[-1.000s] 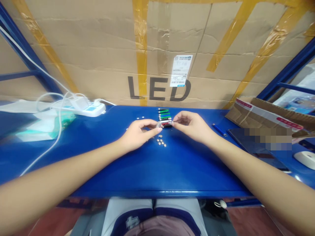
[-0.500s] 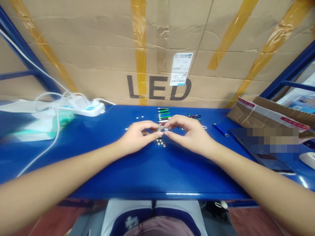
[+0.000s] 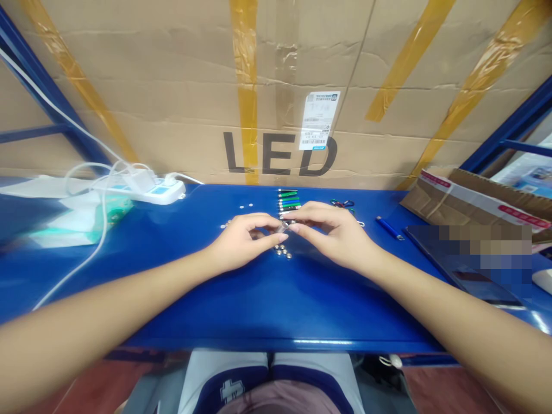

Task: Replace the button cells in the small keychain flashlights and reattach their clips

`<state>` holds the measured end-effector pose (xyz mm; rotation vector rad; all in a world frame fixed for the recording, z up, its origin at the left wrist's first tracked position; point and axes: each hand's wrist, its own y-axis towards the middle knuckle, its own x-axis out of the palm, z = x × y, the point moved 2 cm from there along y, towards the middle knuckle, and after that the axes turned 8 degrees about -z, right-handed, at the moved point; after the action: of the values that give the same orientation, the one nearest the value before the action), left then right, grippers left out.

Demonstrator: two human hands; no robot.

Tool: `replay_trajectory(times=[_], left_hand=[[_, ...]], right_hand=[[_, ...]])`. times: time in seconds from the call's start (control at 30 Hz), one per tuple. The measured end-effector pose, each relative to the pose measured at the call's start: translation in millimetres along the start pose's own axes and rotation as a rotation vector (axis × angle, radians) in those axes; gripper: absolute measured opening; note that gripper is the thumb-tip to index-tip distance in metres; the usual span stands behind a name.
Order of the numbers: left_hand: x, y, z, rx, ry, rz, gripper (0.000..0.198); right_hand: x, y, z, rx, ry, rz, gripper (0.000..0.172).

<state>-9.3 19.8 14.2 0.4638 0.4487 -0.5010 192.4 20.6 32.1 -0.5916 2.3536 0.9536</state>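
My left hand (image 3: 244,238) pinches a short silvery, partly clear cylinder (image 3: 283,227) between thumb and fingers. My right hand (image 3: 325,227) meets it from the other side, thumb and fingers closed on a small silver piece at its end; the fingers mostly cover that piece. Just below the fingertips, several small round metal caps (image 3: 283,251) lie on the blue table (image 3: 276,310). Behind my hands is a row of slim green, blue and dark tubes with silver ends (image 3: 288,198), its near end hidden by my right hand.
Small white discs (image 3: 246,206) lie to the left, coloured carabiners (image 3: 342,203) and a blue tube (image 3: 390,228) to the right. A white power strip (image 3: 161,192) with cables stands at left. An open cardboard box (image 3: 474,201) and a dark flat device (image 3: 457,264) sit at right.
My right fingertips have moved slightly up and left, over the end of the cylinder. The round silver piece in them, plainer before, is now mostly covered. My left hand stays nearly still.
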Motion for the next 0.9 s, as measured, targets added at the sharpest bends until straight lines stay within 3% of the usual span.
replay_trajectory(times=[0.2,0.3,0.67,0.9], left_hand=[[-0.2,0,0,0.014,0.012,-0.023,0.027],[0.2,0,0,0.033,0.042,-0.040,0.026],[0.5,0,3,0.048,0.130,-0.076,0.024],[1.7,0,0,0.062,0.035,-0.077,0.025]], right_hand=[[0,0,-2,0.086,0.180,0.008,0.023],[-1,0,-5,0.021,0.089,-0.007,0.013],[-3,-1,-11,-0.203,-0.200,-0.055,0.010],[-2,-2,-7,-0.098,-0.013,-0.033,0.011]])
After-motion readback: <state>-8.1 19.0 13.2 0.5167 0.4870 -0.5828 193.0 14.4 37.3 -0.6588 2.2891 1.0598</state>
